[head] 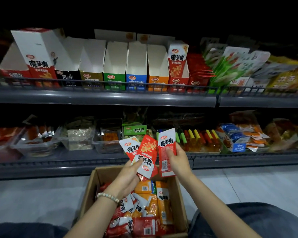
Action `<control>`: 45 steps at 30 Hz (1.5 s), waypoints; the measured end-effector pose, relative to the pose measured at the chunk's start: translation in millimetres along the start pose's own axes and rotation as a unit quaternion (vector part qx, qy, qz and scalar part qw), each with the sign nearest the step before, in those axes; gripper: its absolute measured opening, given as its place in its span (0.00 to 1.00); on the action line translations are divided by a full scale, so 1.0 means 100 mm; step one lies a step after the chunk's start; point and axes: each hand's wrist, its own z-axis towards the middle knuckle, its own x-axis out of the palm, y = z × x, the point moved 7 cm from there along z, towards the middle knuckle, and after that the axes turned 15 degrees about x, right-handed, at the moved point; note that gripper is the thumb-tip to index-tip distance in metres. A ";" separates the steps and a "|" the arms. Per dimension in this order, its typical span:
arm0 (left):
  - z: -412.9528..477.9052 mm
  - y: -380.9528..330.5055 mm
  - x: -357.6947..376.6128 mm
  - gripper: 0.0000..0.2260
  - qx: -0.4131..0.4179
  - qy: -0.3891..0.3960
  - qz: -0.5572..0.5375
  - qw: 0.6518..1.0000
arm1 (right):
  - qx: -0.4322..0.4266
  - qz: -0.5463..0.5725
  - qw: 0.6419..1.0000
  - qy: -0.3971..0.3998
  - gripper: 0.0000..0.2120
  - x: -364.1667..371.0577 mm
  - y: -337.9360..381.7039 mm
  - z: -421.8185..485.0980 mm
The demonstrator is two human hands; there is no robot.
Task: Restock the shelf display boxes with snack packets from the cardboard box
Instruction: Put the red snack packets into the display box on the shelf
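Note:
My left hand (127, 176) holds a small fan of red and white snack packets (141, 155) above the open cardboard box (179, 200). My right hand (177, 160) grips one more red and white packet (166, 148), upright, just right of the fan. The cardboard box stands on the floor between my knees and holds several red, orange and white packets (150, 208). On the upper shelf stands a row of display boxes: olive (91, 66), green (114, 66), blue (136, 66) and orange (157, 66) ones look empty inside. A red display box (178, 69) stands right of them.
A wire rail (110, 85) runs along the upper shelf's front edge. The lower shelf (76, 162) carries clear trays and assorted snack packs. More red boxes and green packets fill the upper shelf to the right. Grey floor tiles lie on both sides of the cardboard box.

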 end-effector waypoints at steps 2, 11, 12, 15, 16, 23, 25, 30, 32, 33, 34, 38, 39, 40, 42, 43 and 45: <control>-0.03 0.07 0.08 0.13 -0.018 0.017 -0.010 1.000 | -0.017 -0.059 0.998 0.034 0.22 0.15 0.00 -0.04; -0.01 0.05 0.22 0.21 0.003 0.076 0.038 0.996 | -0.041 -0.207 0.972 0.101 0.19 0.41 0.00 -0.10; 0.01 0.04 0.15 0.24 0.007 0.062 0.058 0.996 | -0.048 -0.206 0.972 0.106 0.19 0.39 0.02 -0.09; 0.03 0.02 -0.01 0.27 -0.016 0.041 0.102 0.994 | -0.097 -0.263 0.959 0.051 0.25 0.23 0.11 -0.04; 0.02 0.00 -0.03 0.24 -0.029 0.043 0.106 0.993 | -0.110 -0.277 0.954 0.035 0.29 0.17 0.16 -0.04; -0.02 -0.19 -0.16 0.19 -0.076 0.074 0.130 0.986 | 0.008 -0.095 0.978 0.186 0.27 0.11 0.09 0.01; -0.02 -0.16 -0.15 0.21 -0.077 0.069 0.131 0.986 | 0.035 -0.036 0.986 0.160 0.22 0.13 0.02 0.02; 0.01 -0.11 -0.13 0.22 -0.033 0.028 0.117 0.992 | 0.104 0.102 0.987 0.070 0.11 0.10 -0.14 0.09; 0.04 -0.14 -0.14 0.19 -0.005 -0.007 0.099 0.995 | 0.131 0.144 0.980 0.039 0.07 0.08 -0.19 0.06; 0.05 -0.15 -0.15 0.19 0.007 -0.024 0.091 0.995 | 0.134 0.147 0.980 0.033 0.07 0.09 -0.19 0.04; 0.06 -0.16 -0.15 0.19 0.020 -0.038 0.089 0.995 | 0.127 0.135 0.982 0.033 0.09 0.10 -0.16 0.01; 0.10 -0.21 -0.11 0.20 0.062 -0.061 0.091 0.992 | 0.089 0.042 0.991 0.095 0.17 0.21 -0.05 -0.09; 0.10 -0.23 -0.09 0.19 0.069 -0.060 0.099 0.991 | 0.088 0.032 0.989 0.115 0.18 0.24 -0.06 -0.11; 0.10 -0.24 -0.07 0.19 0.075 -0.054 0.110 0.990 | 0.089 0.037 0.987 0.128 0.19 0.27 -0.07 -0.13; 0.11 -0.26 -0.05 0.17 0.076 -0.050 0.133 0.987 | 0.102 0.082 0.983 0.126 0.18 0.25 -0.10 -0.13; 0.10 -0.26 -0.03 0.16 0.068 -0.050 0.134 0.987 | 0.114 0.108 0.980 0.122 0.17 0.23 -0.12 -0.11; 0.10 -0.25 -0.03 0.15 0.043 -0.059 0.104 0.992 | 0.147 0.151 0.971 0.110 0.16 0.17 -0.14 -0.09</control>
